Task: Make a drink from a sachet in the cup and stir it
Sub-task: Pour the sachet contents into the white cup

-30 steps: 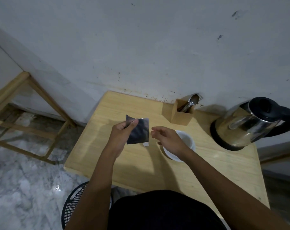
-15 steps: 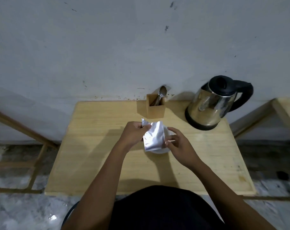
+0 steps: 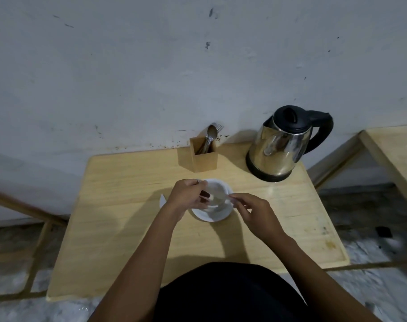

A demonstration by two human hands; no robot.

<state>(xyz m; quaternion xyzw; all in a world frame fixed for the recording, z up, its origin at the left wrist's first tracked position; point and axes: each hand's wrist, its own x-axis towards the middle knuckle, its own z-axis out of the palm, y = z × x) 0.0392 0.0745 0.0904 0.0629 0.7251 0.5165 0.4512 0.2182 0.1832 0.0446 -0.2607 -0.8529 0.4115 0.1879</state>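
No text, label, brand, number or sign can be read anywhere in this view. The sachet (image 3: 215, 194), held between the left hand (image 3: 186, 196) and the right hand (image 3: 251, 211) over the cup (image 3: 217, 205), is blurred and shows only a pale silvery surface, without any print that I can make out. The kettle (image 3: 281, 149) has a plain steel body and a black lid with no visible logo. The wooden holder (image 3: 203, 156) is also plain. The wall (image 3: 151, 66) carries only dark marks, not letters.
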